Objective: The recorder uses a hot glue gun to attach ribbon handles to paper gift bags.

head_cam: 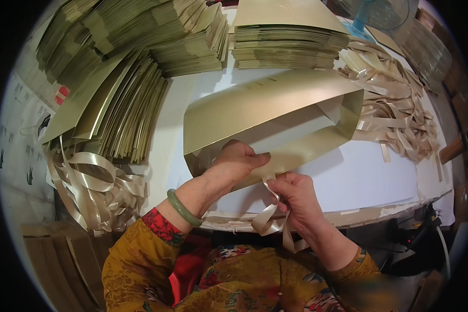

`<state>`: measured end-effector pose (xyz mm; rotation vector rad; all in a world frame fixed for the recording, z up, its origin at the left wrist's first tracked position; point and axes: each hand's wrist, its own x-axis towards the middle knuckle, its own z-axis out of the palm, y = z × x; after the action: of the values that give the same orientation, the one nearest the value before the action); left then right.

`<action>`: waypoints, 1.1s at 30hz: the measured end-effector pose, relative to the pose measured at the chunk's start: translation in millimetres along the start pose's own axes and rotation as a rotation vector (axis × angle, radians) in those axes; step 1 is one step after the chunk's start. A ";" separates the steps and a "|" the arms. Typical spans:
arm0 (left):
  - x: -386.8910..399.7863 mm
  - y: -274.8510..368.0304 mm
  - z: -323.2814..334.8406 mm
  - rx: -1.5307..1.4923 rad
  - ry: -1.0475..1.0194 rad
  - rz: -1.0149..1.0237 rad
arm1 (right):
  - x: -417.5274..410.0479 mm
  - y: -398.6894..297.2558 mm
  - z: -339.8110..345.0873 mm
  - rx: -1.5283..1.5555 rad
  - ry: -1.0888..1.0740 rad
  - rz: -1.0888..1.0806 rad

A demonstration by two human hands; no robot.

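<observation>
A gold paper bag [265, 105] lies on its side before me, its mouth open toward my body. My left hand [240, 160] reaches into that mouth, with the thumb pressed on the near panel's inner face and the fingers partly hidden. At the near panel's edge, my right hand [294, 193] pinches a cream satin ribbon [271, 226] between thumb and fingers. The ribbon's upper end meets the panel near its rim, and its rest hangs in loops below the hand past the table edge. How the ribbon joins the panel is hidden by my fingers.
Stacked gold bags [288, 46] stand along the back, with more folded bags [128, 109] leaning at the left. Loose ribbons lie in a heap [394, 105] on the right; ribbon tails [97, 187] hang at the left. White paper [374, 175] covers the table. A blue fan [374, 15] stands back right.
</observation>
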<state>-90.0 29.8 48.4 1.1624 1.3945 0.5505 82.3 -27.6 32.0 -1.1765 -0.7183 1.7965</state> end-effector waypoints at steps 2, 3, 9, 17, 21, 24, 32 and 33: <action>4.8 -8.2 0.2 0.008 0.024 0.001 | 0.7 -0.7 0.4 -0.009 -0.002 0.008; 5.6 -9.0 1.1 0.016 0.047 0.003 | 0.8 -1.2 -0.6 -0.008 -0.016 0.019; 4.8 -7.0 2.2 0.015 0.046 -0.011 | 1.8 -0.6 -2.4 -0.014 -0.041 0.034; -11.1 14.9 1.9 0.031 -0.052 -0.006 | 6.0 5.7 0.8 -0.014 -0.027 -0.036; -14.7 9.0 1.9 0.037 -0.113 0.096 | 4.1 5.0 -0.2 0.004 -0.036 -0.029; -11.0 5.4 2.5 0.146 -0.078 0.110 | 2.0 2.3 -0.3 -0.025 -0.039 -0.015; -13.5 -2.3 10.7 0.362 0.023 0.104 | -7.3 -13.6 -19.6 -0.247 -0.096 0.010; -14.9 -0.1 12.6 0.410 0.017 0.079 | -8.2 -16.0 -23.4 -0.290 -0.059 -0.084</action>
<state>-80.9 13.1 52.6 1.5472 1.5239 0.3356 110.8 -26.9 39.3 -1.2624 -1.0753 1.7017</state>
